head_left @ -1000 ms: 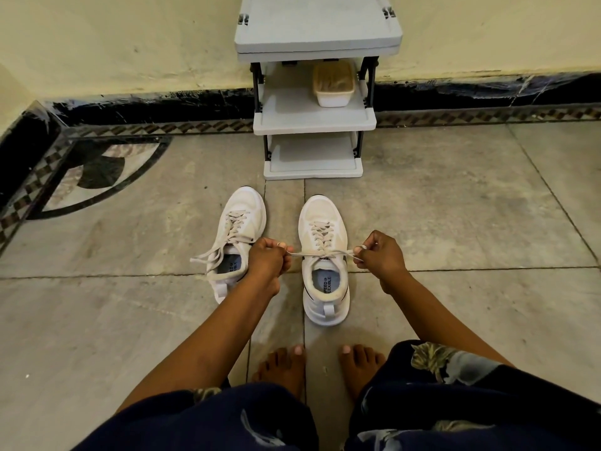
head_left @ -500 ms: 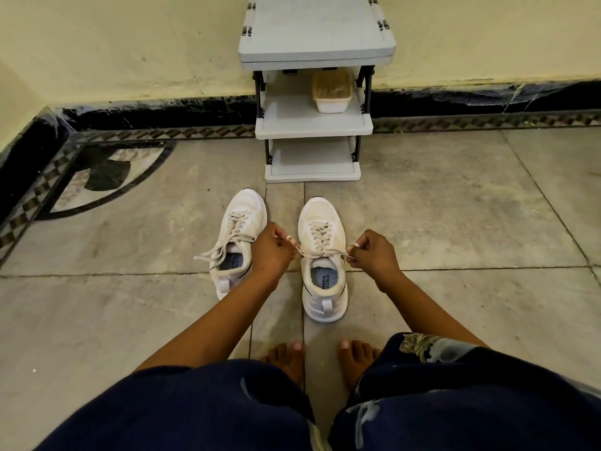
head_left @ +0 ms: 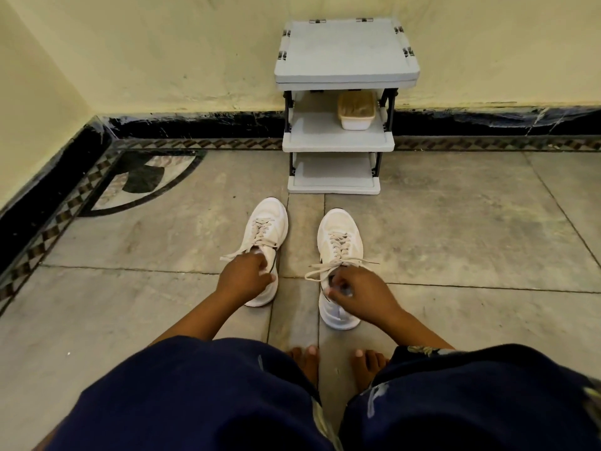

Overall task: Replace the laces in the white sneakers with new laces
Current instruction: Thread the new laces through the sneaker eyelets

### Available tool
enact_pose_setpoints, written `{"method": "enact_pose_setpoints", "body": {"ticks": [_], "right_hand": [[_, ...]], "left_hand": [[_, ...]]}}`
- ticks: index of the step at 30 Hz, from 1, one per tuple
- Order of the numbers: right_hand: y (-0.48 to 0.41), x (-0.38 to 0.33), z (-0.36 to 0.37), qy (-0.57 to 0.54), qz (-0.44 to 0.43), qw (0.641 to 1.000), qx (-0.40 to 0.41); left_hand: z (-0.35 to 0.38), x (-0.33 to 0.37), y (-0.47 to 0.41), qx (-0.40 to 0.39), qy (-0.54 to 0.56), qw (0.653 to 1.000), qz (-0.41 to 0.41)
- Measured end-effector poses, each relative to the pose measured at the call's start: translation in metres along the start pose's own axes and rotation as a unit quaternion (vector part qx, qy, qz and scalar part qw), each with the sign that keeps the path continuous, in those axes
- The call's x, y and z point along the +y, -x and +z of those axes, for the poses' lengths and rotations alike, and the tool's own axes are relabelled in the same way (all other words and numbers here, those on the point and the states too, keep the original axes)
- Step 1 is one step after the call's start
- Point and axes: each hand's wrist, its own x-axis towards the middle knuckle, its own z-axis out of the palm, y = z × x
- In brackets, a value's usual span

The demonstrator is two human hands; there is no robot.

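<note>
Both white sneakers stand toes-away on the stone floor (head_left: 471, 242), side by side but apart, just ahead of the person's bare toes (head_left: 309, 354): the left sneaker (head_left: 270, 229) at about 11 o'clock, the right sneaker (head_left: 341, 236) at about 12. The left hand (head_left: 245, 278) covers the left sneaker's opening, fingers curled down over the collar and gripping it. The right hand (head_left: 356, 291) sits at the mouth of the right sneaker, fingertips hooked inside the collar and holding it (whether a lace end is also caught under those fingers cannot be made out). As for progress, this looks like the very start. Both pairs of laces are untied: the left shoe's lace (head_left: 235, 253) trails loose toward 9 o'clock, and the right shoe's lace (head_left: 313, 275) splays out to 9 and 3 o'clock across the floor. Yet each is threaded through its full ladder of eyelets, so no lace has come out. Left to do, by my reckoning: pull both old laces free, thread the new ones and tie them. No new laces are in sight; a grey shelf rack (head_left: 338, 143) stands against the wall at 12 o'clock with a small tub (head_left: 356, 117) on its middle shelf, contents unclear.
</note>
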Motion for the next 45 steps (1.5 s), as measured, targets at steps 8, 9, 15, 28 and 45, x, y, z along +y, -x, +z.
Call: {"method": "enact_pose_setpoints", "body": {"ticks": [8,9,15,28,45], "right_hand": [[-0.007,0.005,0.017,0.183,-0.032,0.977,-0.107],[-0.008,0.005,0.018,0.177,-0.023,0.979,-0.101],[-0.007,0.006,0.020,0.203,-0.022,0.976,-0.072],[0.004,-0.034,-0.046,0.239,-0.066,0.968,-0.025],[-0.025,-0.124,-0.249,0.319,-0.109,0.922,0.190]], "left_hand": [[0.006,-0.024,-0.006,-0.065,-0.137,0.986,0.076],[0.003,-0.023,-0.009,-0.080,-0.160,0.981,0.080],[0.008,-0.003,-0.005,-0.055,-0.274,0.951,0.132],[-0.031,0.081,0.041,0.037,-0.300,0.922,0.244],[-0.235,0.173,0.037,0.241,-0.296,0.887,0.259]]}}
